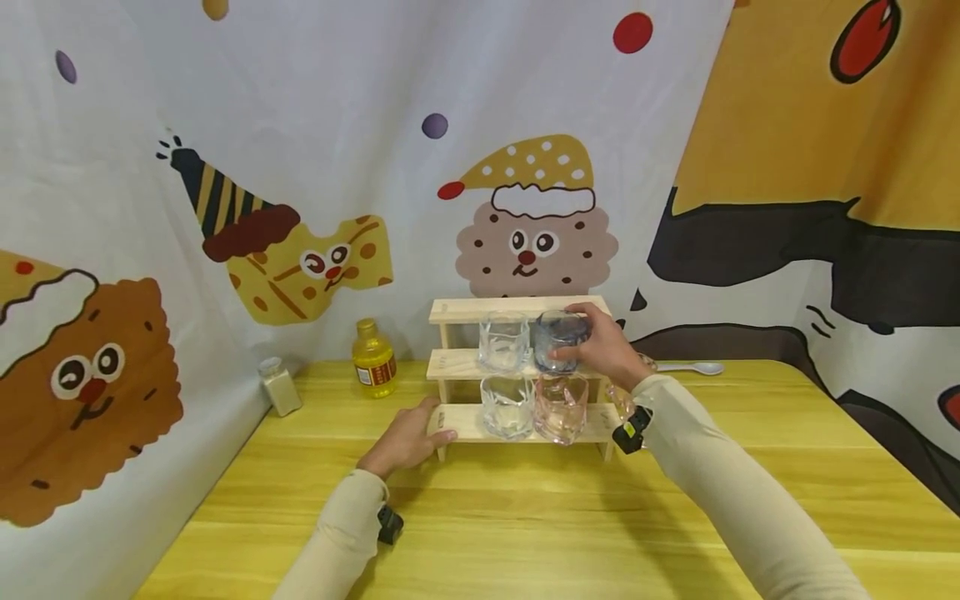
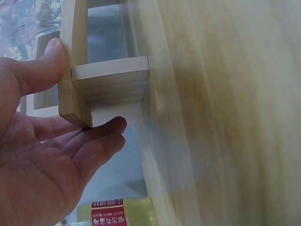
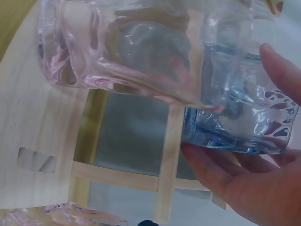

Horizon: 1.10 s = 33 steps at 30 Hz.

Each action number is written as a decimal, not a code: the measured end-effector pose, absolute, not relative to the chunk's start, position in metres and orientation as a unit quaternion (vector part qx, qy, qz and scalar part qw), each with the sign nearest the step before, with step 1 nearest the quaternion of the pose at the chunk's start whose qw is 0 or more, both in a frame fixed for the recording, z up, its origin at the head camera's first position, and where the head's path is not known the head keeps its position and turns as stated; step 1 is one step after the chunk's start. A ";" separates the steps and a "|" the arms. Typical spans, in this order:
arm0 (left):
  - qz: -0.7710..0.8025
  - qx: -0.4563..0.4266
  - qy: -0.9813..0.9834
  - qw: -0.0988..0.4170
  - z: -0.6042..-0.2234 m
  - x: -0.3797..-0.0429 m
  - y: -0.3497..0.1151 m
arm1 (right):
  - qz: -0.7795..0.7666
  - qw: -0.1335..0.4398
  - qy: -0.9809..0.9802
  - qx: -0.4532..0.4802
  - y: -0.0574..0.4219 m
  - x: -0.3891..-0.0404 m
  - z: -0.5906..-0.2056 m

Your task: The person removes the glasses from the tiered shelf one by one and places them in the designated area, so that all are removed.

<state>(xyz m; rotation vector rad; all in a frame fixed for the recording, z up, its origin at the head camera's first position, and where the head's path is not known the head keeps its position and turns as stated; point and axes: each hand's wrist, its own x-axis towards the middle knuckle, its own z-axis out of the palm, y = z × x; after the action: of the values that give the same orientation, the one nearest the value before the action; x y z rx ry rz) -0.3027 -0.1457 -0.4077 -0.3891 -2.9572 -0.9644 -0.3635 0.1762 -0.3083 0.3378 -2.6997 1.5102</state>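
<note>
A three-step wooden rack [image 1: 517, 307] stands on the table against the patterned cloth. My right hand [image 1: 606, 348] grips a blue glass [image 1: 557, 332] at the middle step, thumb on one side and fingers on the other in the right wrist view. Left of it on that step is a clear glass [image 1: 502, 343]. Below, a second clear glass [image 1: 507, 410] and a pink glass [image 1: 561, 410] stand side by side on the bottom step. With thumb and fingers, my left hand [image 1: 405, 438] holds the left end of the bottom step [image 2: 70, 89].
A yellow bottle [image 1: 373, 363] with a red label stands left of the rack, a small lidded jar [image 1: 281, 388] farther left. Behind my right wrist, another pinkish glass [image 3: 61, 215] shows partly. A white spoon [image 1: 705, 367] lies at the back right.
</note>
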 end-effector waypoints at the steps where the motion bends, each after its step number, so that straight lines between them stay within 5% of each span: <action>1: -0.308 -0.124 -0.943 0.003 -0.408 -0.303 -0.146 | 0.488 0.015 -0.866 0.107 0.177 -0.363 -0.308; 16: -0.310 -0.122 -0.943 0.000 -0.410 -0.304 -0.146 | 0.545 -0.017 -0.830 0.120 0.192 -0.342 -0.289; 33: -0.316 -0.124 -0.940 0.001 -0.408 -0.302 -0.146 | 0.478 0.026 -0.869 0.128 0.249 -0.303 -0.305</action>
<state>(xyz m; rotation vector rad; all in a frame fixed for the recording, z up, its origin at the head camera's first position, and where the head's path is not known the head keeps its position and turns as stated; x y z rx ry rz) -0.3019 -0.1462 -0.4078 -0.3899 -2.9529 -0.9935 -0.3031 0.2491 -0.3052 0.3967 -2.6845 1.4772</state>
